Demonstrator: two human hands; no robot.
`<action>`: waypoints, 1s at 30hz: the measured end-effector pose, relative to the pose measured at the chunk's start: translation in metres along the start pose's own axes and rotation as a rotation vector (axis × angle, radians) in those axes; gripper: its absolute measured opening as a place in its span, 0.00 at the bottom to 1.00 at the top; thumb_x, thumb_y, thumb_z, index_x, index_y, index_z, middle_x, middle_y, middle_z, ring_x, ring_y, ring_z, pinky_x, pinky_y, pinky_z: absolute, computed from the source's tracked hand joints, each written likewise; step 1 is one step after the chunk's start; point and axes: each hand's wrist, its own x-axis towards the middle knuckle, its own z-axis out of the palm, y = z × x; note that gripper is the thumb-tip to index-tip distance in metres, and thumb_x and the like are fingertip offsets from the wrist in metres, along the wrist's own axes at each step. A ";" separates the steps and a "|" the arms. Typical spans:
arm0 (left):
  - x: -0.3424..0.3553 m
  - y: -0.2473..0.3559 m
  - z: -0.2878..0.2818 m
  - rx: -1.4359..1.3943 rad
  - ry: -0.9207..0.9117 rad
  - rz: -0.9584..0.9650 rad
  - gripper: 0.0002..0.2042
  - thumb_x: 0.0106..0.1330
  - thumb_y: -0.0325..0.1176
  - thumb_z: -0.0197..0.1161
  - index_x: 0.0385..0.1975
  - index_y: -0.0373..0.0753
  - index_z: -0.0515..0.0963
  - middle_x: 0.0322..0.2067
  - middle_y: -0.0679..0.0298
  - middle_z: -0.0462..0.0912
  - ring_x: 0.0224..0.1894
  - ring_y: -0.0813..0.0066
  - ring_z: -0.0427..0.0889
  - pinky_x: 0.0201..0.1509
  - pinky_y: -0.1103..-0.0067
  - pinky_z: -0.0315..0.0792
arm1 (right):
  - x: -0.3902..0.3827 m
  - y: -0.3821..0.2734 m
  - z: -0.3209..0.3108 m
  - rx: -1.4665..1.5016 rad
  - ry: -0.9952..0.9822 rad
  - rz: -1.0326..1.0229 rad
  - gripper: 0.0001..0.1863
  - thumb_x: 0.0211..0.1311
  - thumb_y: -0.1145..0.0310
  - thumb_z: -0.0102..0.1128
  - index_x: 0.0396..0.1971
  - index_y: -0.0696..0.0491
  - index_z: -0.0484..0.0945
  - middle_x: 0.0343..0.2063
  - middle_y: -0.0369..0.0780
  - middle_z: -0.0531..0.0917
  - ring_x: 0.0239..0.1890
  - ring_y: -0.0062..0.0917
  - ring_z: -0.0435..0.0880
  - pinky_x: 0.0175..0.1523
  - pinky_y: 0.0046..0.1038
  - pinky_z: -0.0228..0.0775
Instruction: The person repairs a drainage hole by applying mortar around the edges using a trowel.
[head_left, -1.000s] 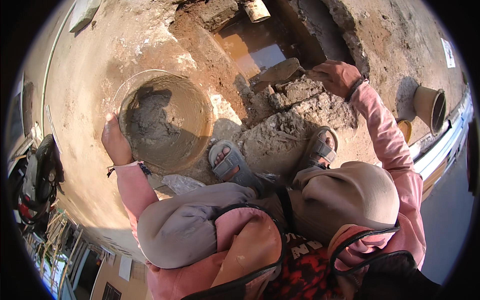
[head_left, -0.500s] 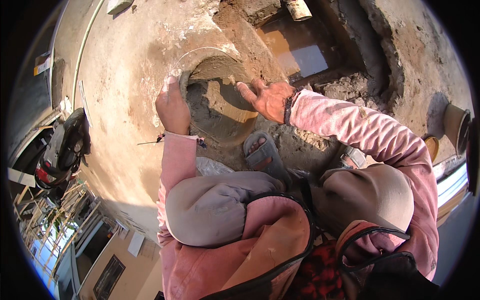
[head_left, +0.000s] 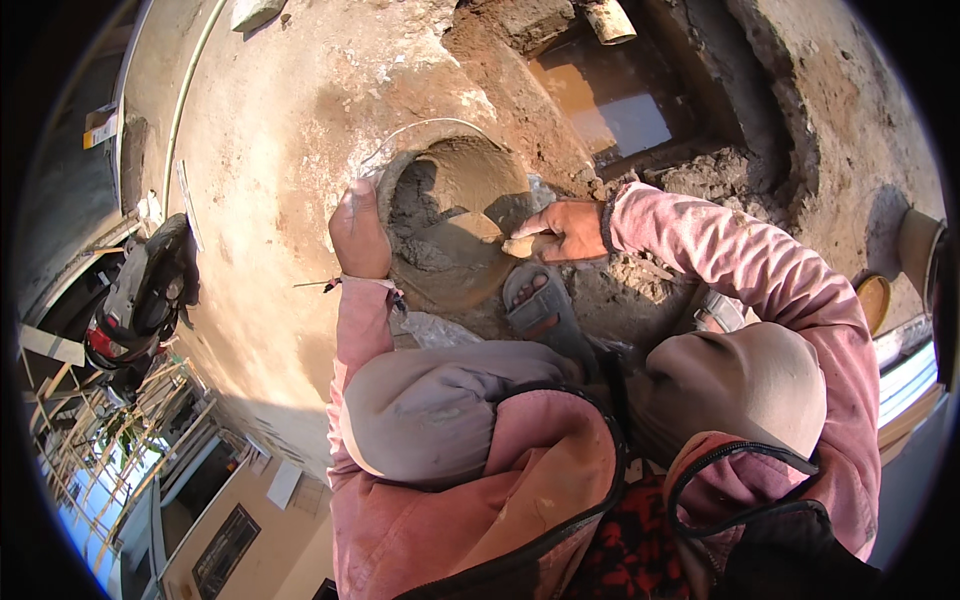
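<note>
A round bucket [head_left: 452,296] caked with grey mortar stands tilted on the ground in front of me, its thin wire handle lying over the far side. Wet mortar [head_left: 425,195] covers its inner wall and bottom. My left hand [head_left: 360,235] is closed on the bucket's left rim. Over the right rim, my right hand [head_left: 570,231] is closed round the handle of what looks like a mortar-coated trowel [head_left: 522,245]. Its flat end seems to lie in the mortar, though the coating blurs its outline.
Brown water lies in a dug pit [head_left: 615,110] at the far right, with a pipe end [head_left: 610,22] above it. My sandalled foot [head_left: 540,305] is close to the bucket. A parked motorbike [head_left: 135,290], a hose [head_left: 185,95] and a stone [head_left: 255,12] are at left.
My right hand has drawn back toward me, from the bucket's far right side to its near right rim. The bucket shows slightly farther right, with my left hand still on its rim.
</note>
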 end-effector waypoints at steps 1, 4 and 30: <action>0.004 0.000 -0.002 0.027 0.007 0.004 0.21 0.70 0.45 0.47 0.42 0.28 0.76 0.36 0.62 0.79 0.39 0.78 0.74 0.46 0.83 0.67 | -0.004 0.005 -0.003 0.169 -0.009 -0.018 0.23 0.50 0.69 0.57 0.51 0.51 0.73 0.40 0.47 0.80 0.47 0.31 0.78 0.50 0.29 0.68; 0.010 -0.011 -0.007 -0.075 0.028 -0.069 0.21 0.70 0.43 0.47 0.42 0.28 0.76 0.36 0.62 0.79 0.39 0.78 0.74 0.46 0.83 0.67 | -0.040 0.005 -0.013 0.515 -0.141 0.165 0.24 0.55 0.68 0.57 0.55 0.48 0.70 0.37 0.38 0.81 0.36 0.21 0.79 0.38 0.23 0.72; 0.013 -0.019 -0.025 0.076 0.172 -0.103 0.20 0.69 0.42 0.49 0.40 0.27 0.75 0.37 0.64 0.78 0.39 0.79 0.73 0.46 0.83 0.66 | -0.194 0.068 0.008 -0.883 0.120 0.805 0.18 0.60 0.67 0.38 0.50 0.55 0.62 0.38 0.56 0.75 0.31 0.48 0.79 0.33 0.43 0.72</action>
